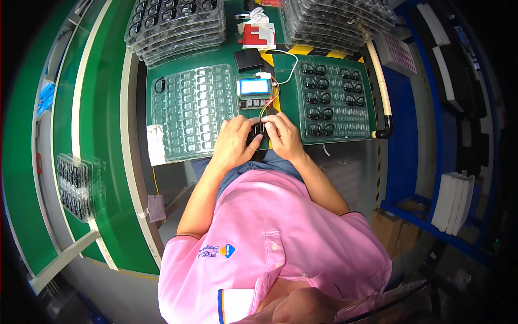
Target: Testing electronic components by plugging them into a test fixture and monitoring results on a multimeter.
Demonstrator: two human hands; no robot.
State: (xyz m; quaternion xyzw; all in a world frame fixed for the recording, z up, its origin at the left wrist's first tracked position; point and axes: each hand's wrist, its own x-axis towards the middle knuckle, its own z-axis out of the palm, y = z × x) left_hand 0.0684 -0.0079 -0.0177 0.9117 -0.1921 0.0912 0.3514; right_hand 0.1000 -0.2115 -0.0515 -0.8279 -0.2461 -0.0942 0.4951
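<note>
My left hand (234, 141) and my right hand (284, 138) meet at the table's near edge, fingers bent around a small black piece (257, 129). My fingers cover much of it, so its exact kind cannot be made out. Thin coloured wires run from close to my fingertips up to a small circuit board with a lit display (254, 86). To the left lies a clear blister tray (190, 116) with one black ear-hook earphone (159, 85) in its far left corner. On the right, another clear tray (345, 115) holds several black ear-hook earphones (320, 113).
Tall stacks of filled clear trays stand at the far left (175, 32) and far right (334, 24). A black box (248, 59) and a white cable (294, 65) lie behind the display. A pale pipe (379, 75) edges the table's right side. More trays (75, 186) sit at far left.
</note>
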